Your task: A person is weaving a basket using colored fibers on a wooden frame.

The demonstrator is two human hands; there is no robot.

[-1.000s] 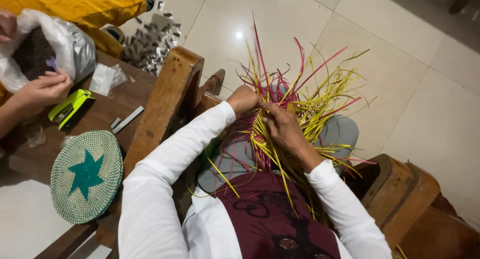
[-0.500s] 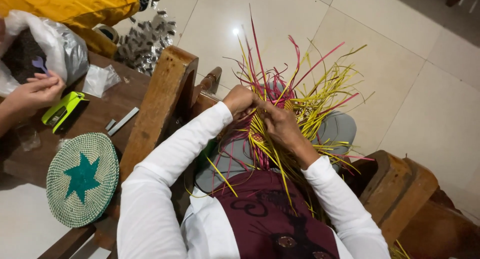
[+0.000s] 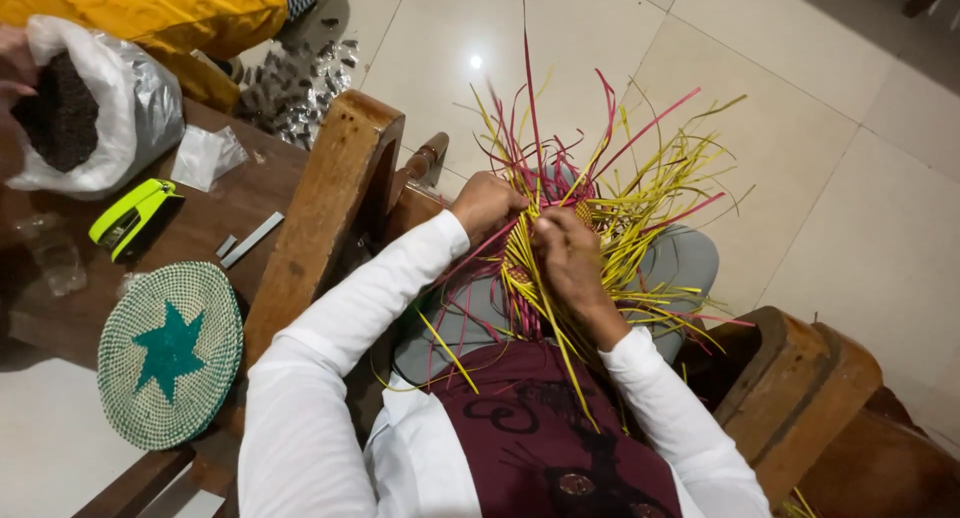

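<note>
Fingers of both hands are curled into the bundle of yellow and pink strips point(image 3: 590, 213) over the person's lap. Left hand point(image 3: 487, 202) is closed in a loose fist w/ knuckles up, gripping strips at the bundle's left edge. Right hand point(image 3: 568, 258) lies on top of the bundle's middle, fingers bent and pressed together on the strips; which strand they pinch can't be told, fingertips are hidden. Strips fan out up and to the right from between the 2 hands, and several yellow ones trail down past the right wrist onto the dark red cloth point(image 3: 540, 438).

Taking the wooden armrest point(image 3: 320, 213) as landmark: the bundle and both hands sit just right of it, above the grey-clad knee point(image 3: 680, 263). Left of the armrest is a dark wooden table point(image 3: 200, 238). On it, counted: 1 round woven mat point(image 3: 170, 353), white and green w/ a green star, near the armrest's lower end; 1 lime-green stapler point(image 3: 133, 216); 2 small metal strips point(image 3: 250, 240) btwn stapler and armrest; 1 small clear packet point(image 3: 205, 156); 1 white plastic bag point(image 3: 100, 108) holding dark stuff, farthest left. Another person's hand point(image 3: 12, 98) touches that bag at the frame edge. Strips are too many and too tangled to count.
</note>
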